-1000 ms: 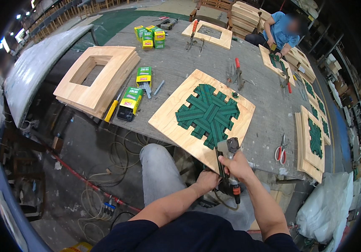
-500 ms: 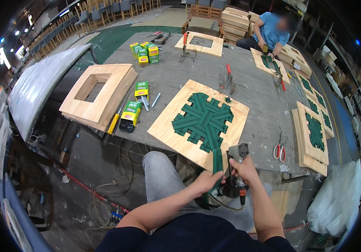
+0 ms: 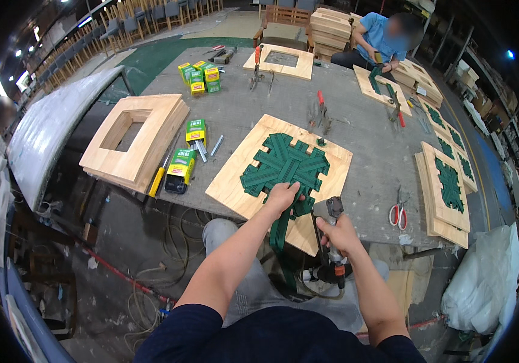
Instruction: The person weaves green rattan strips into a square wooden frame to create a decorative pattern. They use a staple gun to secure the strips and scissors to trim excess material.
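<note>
A square wooden frame (image 3: 247, 140) lies on the table in front of me, its near corner over the edge. Green elastic webbing (image 3: 289, 158) is woven across its middle in crossing strips. My left hand (image 3: 282, 198) is closed on a webbing strap at the near side of the weave. The strap's loose end (image 3: 280, 233) hangs below that hand, past the frame's edge. In my right hand (image 3: 339, 235) is an air staple gun (image 3: 330, 209), gripped by its handle, with the nose beside the frame's near right edge. A hose runs from its base.
Stacked wooden frames (image 3: 105, 134) stand at the left; webbed frames (image 3: 447, 187) lie at the right. Staple boxes (image 3: 181, 166), a yellow-handled tool (image 3: 157, 181), red-handled scissors (image 3: 399, 216) and clamps (image 3: 320, 109) are on the table. A co-worker (image 3: 380, 39) handles another frame at the far right.
My left hand has moved up from the strap's hanging part to the frame's near side. The strap's end now swings left. The staple gun has shifted slightly left.
</note>
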Tool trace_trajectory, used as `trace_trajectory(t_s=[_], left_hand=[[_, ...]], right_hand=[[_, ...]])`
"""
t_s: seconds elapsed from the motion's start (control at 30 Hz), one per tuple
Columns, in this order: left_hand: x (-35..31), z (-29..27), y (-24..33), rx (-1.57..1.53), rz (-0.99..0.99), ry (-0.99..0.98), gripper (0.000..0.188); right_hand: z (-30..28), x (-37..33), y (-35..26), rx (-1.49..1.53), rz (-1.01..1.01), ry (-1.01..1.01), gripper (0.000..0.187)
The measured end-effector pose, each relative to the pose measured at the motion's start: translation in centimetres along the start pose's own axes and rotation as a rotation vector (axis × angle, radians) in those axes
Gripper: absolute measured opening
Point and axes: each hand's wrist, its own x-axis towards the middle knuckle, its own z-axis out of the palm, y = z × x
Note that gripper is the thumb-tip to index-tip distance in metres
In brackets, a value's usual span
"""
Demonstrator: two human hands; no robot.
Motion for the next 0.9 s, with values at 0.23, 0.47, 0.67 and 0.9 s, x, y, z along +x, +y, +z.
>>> trace_trajectory(t_s=[0.23,0.47,0.67,0.9], left_hand=[[0.3,-0.6,-0.3,-0.012,0.006,-0.036,0.039],[0.8,-0.9,-0.5,-0.023,-0.012,-0.048,0.039],[0.7,-0.7,-0.3,-0.049,-0.043,-0.046,0.038],[1.2,-0.5,-0.4,-0.071,-0.035,-0.061,0.037]], right_hand=[[0.6,0.5,-0.8,-0.011,0.033,-0.021,0.035],[1.0,0.9,-0.7,-0.024,0.054,-0.036,0.034],[1.0,1.3,-0.8,-0.082,0.053,-0.065,0.035],[2.1,1.1,-1.2,-0.081,0.06,-0.108,0.04]])
